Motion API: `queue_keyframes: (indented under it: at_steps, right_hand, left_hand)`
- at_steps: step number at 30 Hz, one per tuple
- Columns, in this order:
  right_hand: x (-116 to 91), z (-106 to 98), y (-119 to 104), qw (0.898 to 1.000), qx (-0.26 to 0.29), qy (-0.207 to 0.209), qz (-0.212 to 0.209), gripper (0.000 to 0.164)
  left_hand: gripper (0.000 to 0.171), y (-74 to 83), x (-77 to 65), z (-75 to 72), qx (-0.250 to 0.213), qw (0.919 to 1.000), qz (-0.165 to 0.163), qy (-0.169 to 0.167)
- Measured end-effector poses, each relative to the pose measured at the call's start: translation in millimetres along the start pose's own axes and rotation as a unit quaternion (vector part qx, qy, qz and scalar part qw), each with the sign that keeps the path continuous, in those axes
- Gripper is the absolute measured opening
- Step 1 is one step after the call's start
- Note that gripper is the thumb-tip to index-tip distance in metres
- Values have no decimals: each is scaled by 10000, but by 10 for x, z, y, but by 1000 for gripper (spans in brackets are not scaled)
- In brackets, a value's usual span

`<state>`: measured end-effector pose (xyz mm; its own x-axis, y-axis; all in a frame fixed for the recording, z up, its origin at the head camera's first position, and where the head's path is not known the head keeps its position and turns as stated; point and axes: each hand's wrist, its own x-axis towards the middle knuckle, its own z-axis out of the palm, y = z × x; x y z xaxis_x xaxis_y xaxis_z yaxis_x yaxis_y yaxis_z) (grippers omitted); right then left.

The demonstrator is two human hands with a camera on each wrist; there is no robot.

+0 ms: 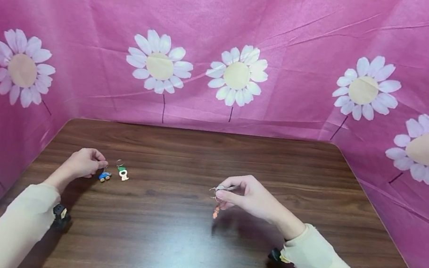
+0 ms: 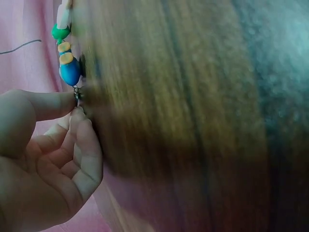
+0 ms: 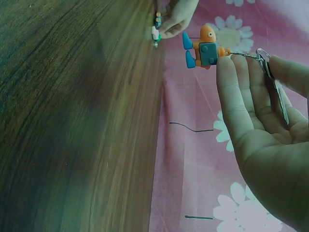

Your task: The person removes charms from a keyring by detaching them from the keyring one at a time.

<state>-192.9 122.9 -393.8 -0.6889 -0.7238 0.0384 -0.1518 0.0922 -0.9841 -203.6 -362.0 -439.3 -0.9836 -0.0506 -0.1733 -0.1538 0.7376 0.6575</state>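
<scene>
At the left of the table, my left hand (image 1: pixel 82 162) pinches the metal ring of a blue toy-car keychain (image 1: pixel 105 177). The car's yellow-orange wheels show in the left wrist view, where thumb and fingertip meet at the ring. Just right of it lies a green and cream keychain (image 1: pixel 123 172) with its own ring. Near the middle, my right hand (image 1: pixel 250 197) holds a keychain with an orange and blue figure (image 3: pixel 206 50) above the tabletop. A short chain joins the figure to a ring and a metal key (image 3: pixel 280 94), which lies between thumb and fingers.
The brown wooden table (image 1: pixel 164 221) carries these items. Pink cloth (image 1: pixel 286 17) printed with white daisies hangs behind it and at both sides. A small black device (image 1: pixel 61 216) sits at the left wrist, another dark one (image 1: pixel 275 255) at the right cuff.
</scene>
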Motion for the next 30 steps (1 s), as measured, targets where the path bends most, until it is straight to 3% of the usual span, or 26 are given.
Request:
queue_keyframes:
  at_steps: [8, 13, 16, 19, 23, 26, 30]
  right_hand:
    - [-8, 12, -5, 10000, 6, -44, 1, 15]
    - [-3, 26, -21, 9999, 46, -85, 60, 15]
    - [10, 22, -34, 9998, 51, -161, 70, 15]
    - [27, 8, -52, 9998, 4, -203, 70, 16]
    - [47, -13, -96, 9999, -41, -150, 68, 18]
    - [67, -21, -132, 10000, -53, -48, 26, 19]
    - [99, -20, -169, 9999, -130, 89, 5, 18]
  left_hand:
    - [23, -36, 18, 39, 39, 9998, 67, 185]
    - [20, 57, -57, 61, 554, 9922, 633, 915]
    - [21, 329, -170, 120, 591, 9844, 1165, 1176]
    - [23, 763, -317, 239, -50, 9831, 1670, 747]
    - [26, 1361, -547, 446, -699, 9736, 2171, -92]
    - [26, 1709, -698, 606, -698, 9650, 2472, -534]
    - [22, 1986, -776, 823, -583, 9508, 2963, -686]
